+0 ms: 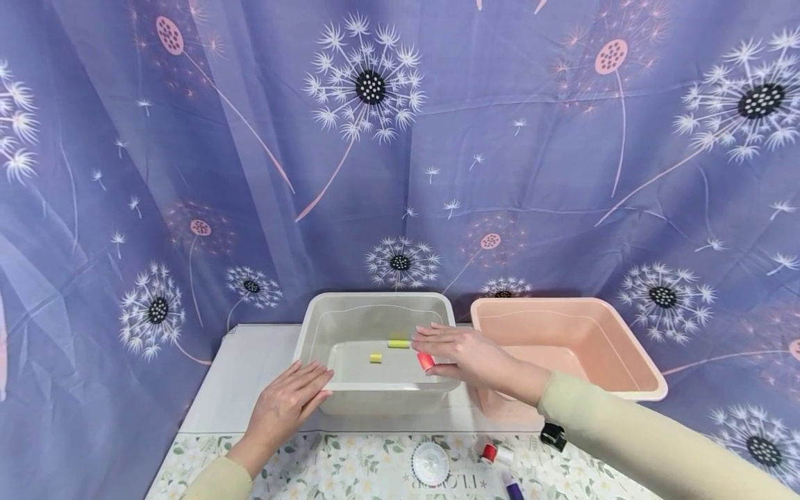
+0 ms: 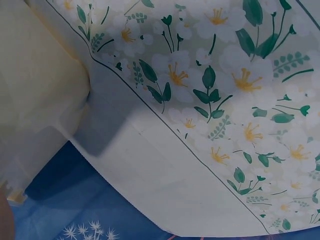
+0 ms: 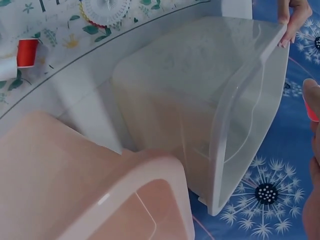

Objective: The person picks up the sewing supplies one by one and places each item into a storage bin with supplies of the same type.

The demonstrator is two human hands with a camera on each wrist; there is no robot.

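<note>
Blue-violet dandelion-print curtain (image 1: 475, 111) behind a flower-patterned tabletop (image 1: 350, 462)

This looks like a craft corner in a home, though the room itself is hidden behind a blue-violet dandelion-print curtain (image 1: 400, 177) that hangs close behind the desk (image 1: 356, 462). The desktop bears a flower print, household-style plastic tubs, one grey (image 1: 381, 297) and one pink (image 1: 544, 325), and a small red thread spool (image 1: 489, 453).
</note>
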